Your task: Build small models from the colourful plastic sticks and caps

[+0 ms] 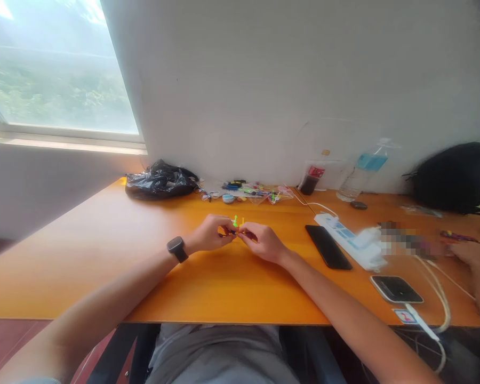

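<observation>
My left hand [210, 233], with a dark watch [177, 249] on its wrist, and my right hand [261, 241] meet over the middle of the orange table [104, 256]. Both pinch a tiny object [234, 226] between their fingertips; a green piece sticks up from it and an orange part shows beside it. It is too small to name. Behind the hands, by the wall, lies a scatter of small colourful parts [252, 192].
A black plastic bag [160, 180] sits at the back left. Right of my hands lie a black phone [328, 246], a white power strip [350, 240], a second phone [396, 288] on a cable, a water bottle [362, 176] and a black bag [452, 176]. Another person's hand [478, 256] rests at the right edge.
</observation>
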Demonstrator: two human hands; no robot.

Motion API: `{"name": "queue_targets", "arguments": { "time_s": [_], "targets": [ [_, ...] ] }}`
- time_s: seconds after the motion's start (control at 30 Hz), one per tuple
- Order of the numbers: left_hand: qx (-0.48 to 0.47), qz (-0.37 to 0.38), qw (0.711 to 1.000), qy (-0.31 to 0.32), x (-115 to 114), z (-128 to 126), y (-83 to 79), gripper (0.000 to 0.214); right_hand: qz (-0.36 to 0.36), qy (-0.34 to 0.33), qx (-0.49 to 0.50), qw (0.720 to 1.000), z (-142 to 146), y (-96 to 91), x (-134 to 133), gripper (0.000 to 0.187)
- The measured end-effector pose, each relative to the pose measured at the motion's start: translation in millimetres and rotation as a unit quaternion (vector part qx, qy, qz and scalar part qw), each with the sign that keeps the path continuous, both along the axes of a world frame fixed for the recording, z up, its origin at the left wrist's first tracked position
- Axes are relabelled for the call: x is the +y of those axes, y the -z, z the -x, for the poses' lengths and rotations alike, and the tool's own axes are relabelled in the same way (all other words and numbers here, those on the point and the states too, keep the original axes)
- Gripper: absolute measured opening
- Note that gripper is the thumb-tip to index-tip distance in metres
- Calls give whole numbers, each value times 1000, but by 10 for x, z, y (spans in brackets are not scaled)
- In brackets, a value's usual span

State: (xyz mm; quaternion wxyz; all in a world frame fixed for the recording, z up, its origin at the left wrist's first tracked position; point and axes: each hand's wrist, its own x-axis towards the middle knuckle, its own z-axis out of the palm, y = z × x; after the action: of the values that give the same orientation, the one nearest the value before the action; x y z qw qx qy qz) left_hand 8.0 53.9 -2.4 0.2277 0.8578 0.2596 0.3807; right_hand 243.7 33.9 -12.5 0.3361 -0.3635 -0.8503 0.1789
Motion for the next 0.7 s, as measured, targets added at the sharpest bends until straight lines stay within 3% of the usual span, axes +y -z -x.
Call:
{"name": "queue_targets", "arguments": {
  "time_s": [0.17, 0.23, 0.33, 0.4, 0.53, 0.63, 0.7],
  "targets": [
    [-53, 29, 998, -1, -24, -17, -45, 8, 7, -18, 44, 999, 31, -59, -37, 23],
    [-86, 114, 989, 33, -30, -14, -82, 17, 10, -19, 65, 998, 31, -75, -36, 23],
    [-138, 262, 951, 93, -31, 1, -149, 29, 37, -17, 106, 994, 22, -73, -9, 21],
    [-151, 318, 929, 116, -27, 14, -187, 32, 61, -20, 134, 989, 19, -65, 16, 20],
    [-181, 347, 913, 112, -5, 38, -214, 36, 20, 4, 157, 987, 19, -80, 35, 21],
    [-200, 346, 914, 72, 13, 53, -212, 38, -24, 38, 154, 987, 12, -109, 12, 39],
    [-201, 343, 916, 55, 12, 57, -218, 38, -8, 40, 165, 985, 6, -115, -6, 48]
  ]
}}
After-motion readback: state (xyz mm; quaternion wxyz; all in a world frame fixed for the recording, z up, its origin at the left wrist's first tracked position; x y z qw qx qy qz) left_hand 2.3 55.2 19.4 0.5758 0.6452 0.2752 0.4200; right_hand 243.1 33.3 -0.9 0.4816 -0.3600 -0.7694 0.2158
